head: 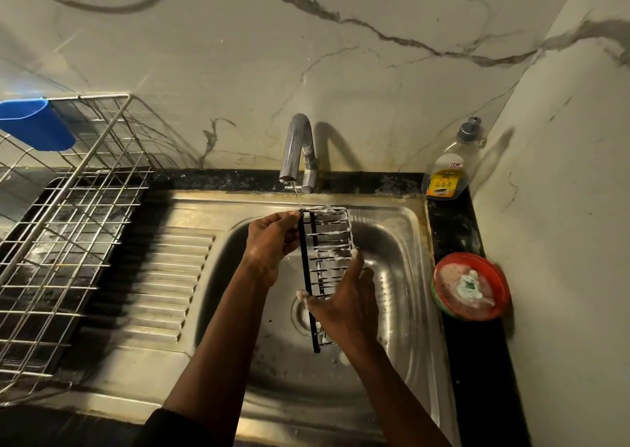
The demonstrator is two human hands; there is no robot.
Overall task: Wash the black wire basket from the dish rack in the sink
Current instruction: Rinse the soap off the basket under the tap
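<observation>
The black wire basket (327, 238) hangs upright over the steel sink (395, 242), its wires streaked with white suds. My left hand (271, 242) pinches its upper left edge near the top. My right hand (344, 301) grips the lower part from the right, with foam on the fingertips. A thin stream of water runs from the tap (296, 150) onto the basket's top corner.
A metal dish rack (71, 228) with a blue cup (37, 124) stands on the left over the ribbed drainboard (163, 283). A dish soap bottle (450, 163) and a red soap dish with a sponge (472, 286) sit on the black counter at the right.
</observation>
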